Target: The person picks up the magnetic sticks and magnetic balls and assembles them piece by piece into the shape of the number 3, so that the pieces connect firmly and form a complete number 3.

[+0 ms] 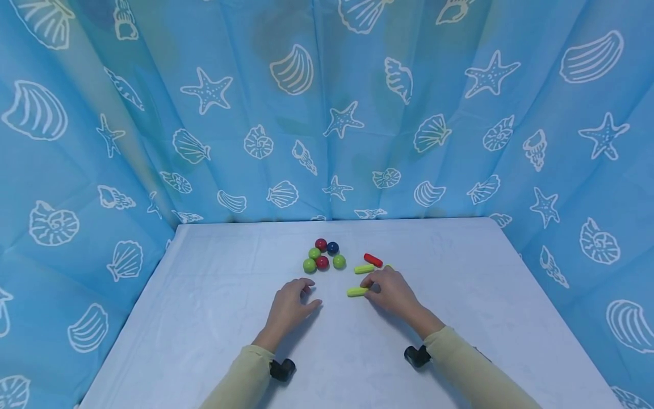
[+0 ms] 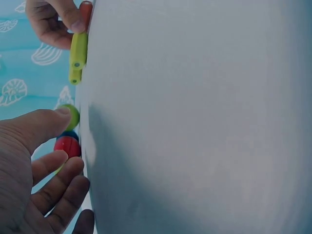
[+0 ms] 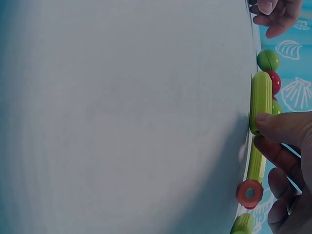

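My right hand (image 1: 390,291) pinches one end of a ribbed yellow-green rod (image 3: 262,97) between thumb and index finger, its free end pointing left. Just beyond lie a second yellow-green rod (image 1: 364,268) and a red rod (image 1: 373,260) with a hole in its end. Another yellow-green rod (image 3: 242,224) is mostly hidden behind this hand in the head view. My left hand (image 1: 290,308) hovers over the table, fingers loosely bent, with nothing in its grasp. Ahead of it sits a cluster of balls: red (image 1: 322,262), dark blue (image 1: 332,247) and green (image 1: 339,261).
Everything lies on a white-covered table (image 1: 214,267). A blue curtain (image 1: 327,113) with white shells and starfish hangs behind it and along both sides. Each wrist carries a small black camera, such as the left one (image 1: 283,370).
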Demonstrator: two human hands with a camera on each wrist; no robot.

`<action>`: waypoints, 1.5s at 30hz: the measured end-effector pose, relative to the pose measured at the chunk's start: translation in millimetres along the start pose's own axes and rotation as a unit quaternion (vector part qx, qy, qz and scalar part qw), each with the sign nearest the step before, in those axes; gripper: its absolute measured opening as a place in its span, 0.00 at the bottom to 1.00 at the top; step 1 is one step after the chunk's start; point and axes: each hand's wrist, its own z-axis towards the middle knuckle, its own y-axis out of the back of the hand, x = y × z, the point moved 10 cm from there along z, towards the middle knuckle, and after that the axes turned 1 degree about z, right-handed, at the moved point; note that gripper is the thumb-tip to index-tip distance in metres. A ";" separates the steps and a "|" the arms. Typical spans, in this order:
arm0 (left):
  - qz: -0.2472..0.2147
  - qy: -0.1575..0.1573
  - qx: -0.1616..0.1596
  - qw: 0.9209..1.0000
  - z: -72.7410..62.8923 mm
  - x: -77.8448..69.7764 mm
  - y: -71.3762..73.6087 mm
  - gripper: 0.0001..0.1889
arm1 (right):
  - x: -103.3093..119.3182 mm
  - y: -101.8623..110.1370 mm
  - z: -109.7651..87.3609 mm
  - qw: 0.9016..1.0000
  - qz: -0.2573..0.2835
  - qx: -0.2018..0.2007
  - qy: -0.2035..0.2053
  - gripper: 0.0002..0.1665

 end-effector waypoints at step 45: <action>-0.026 -0.055 0.015 0.998 -10.6 -27.1 -18.1 0.16 | 42.5 -19.4 -12.3 0.998 0.021 0.032 0.057 0.11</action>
